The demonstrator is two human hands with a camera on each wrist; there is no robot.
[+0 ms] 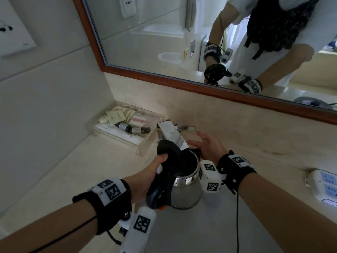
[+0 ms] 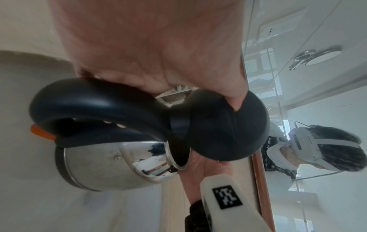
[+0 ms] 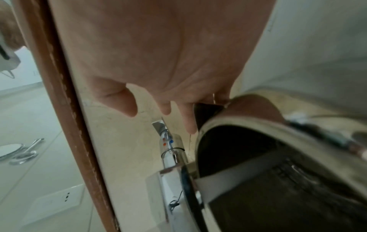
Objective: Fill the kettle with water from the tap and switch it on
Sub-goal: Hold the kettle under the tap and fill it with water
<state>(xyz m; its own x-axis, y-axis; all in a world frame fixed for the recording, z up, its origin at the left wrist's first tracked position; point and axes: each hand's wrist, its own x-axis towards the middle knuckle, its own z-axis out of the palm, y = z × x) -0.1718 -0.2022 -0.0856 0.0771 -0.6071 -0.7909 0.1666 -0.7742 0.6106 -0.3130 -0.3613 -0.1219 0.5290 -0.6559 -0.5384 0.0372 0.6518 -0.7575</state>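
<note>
A steel kettle (image 1: 187, 189) with a black handle hangs over the basin, its black lid (image 1: 169, 148) flipped open. My left hand (image 1: 151, 172) grips the handle (image 2: 95, 100), thumb on the lid (image 2: 224, 125). The orange switch (image 2: 41, 132) sits at the handle's foot. The flat chrome tap spout (image 1: 173, 134) reaches over the kettle's mouth (image 3: 258, 125); no stream of water shows. My right hand (image 1: 206, 145) is open beside the kettle's spout, fingers straight and pointing toward the tap lever (image 3: 158, 125) without touching it.
A clear tray (image 1: 102, 127) of toiletries lies left of the tap against the tiled wall. The wood-framed mirror (image 1: 200, 42) stands close behind. A white power strip (image 1: 324, 187) lies on the counter at the right.
</note>
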